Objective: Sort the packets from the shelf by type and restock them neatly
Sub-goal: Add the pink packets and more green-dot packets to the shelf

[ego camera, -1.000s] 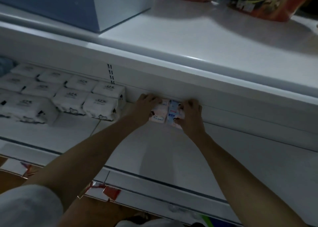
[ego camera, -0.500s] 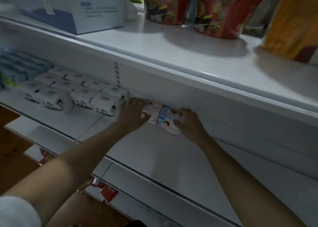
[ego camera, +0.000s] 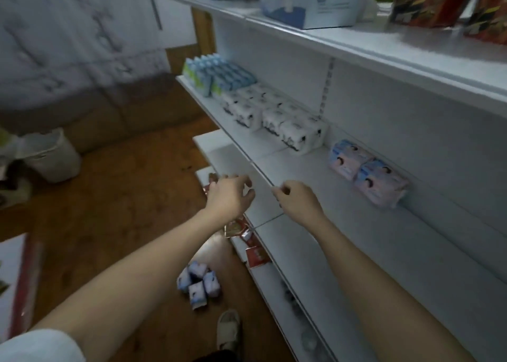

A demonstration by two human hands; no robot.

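Item, nearest: we are standing over a loose heap of blue-and-white packets lying on the wooden floor beside our shoe; we are judging these unsorted and waiting to be picked up.
Item: red sachets are lying along the edge of the lower shelf, untidy.
Item: our left hand is hanging in front of the shelf edge, fingers loosely curled and grasping nothing; our right hand is hovering beside it, fingers also slackly bent and empty.
Item, farther: two pink-and-blue packets are sitting side by side against the back panel of the middle shelf, pushed back to start a neat row.
Item: white packets are lying in ranks just left of them; blue-green packets are ranked beyond, each type keeping its own block.
Item, farthest: a blue-and-white box is standing on the top shelf.
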